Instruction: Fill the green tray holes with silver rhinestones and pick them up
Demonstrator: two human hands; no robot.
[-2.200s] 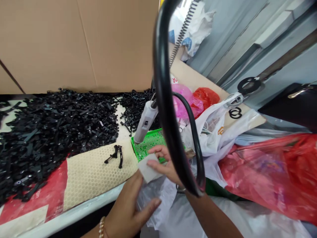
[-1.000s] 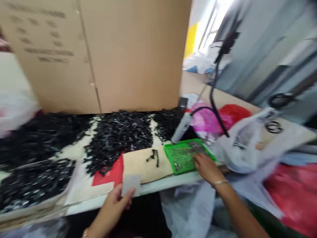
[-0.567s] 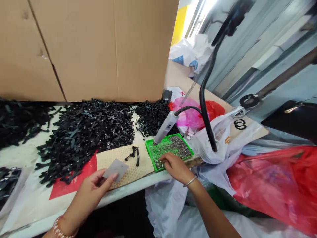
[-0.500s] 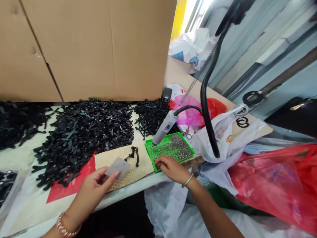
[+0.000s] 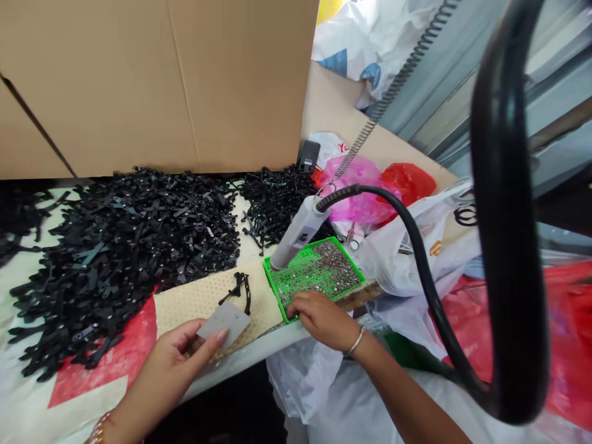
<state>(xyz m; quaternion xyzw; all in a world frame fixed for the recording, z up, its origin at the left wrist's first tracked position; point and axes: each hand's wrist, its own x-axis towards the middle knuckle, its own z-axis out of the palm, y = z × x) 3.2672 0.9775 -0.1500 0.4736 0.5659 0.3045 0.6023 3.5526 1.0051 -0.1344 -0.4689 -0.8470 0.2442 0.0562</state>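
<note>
A thin grey plate (image 5: 226, 322) is pinched between the thumb and fingers of my left hand (image 5: 182, 357), above the front of a beige textured mat (image 5: 185, 305). Behind the plate, a few black parts (image 5: 246, 295) lie on the mat. My right hand (image 5: 324, 320) reaches into the near left corner of a green tray (image 5: 359, 279), its fingers bent together and pointing down; whatever is at the fingertips is hidden. Small metal pieces (image 5: 335, 265) fill much of the tray. A grey electric screwdriver (image 5: 298, 233) hangs from a coiled spring, its lower end over the tray's left side.
Large heaps of black parts (image 5: 148, 228) cover the table's back and left. A cardboard box (image 5: 240, 80) stands behind them. A thick black cable (image 5: 506, 246) loops down at the right, before plastic bags (image 5: 402, 256). A red sheet (image 5: 115, 351) lies under the left heap.
The view has shifted, and the black cable looks much larger and nearer. The screwdriver has swung slightly left relative to the tray. Both hands keep nearly the same pose.
</note>
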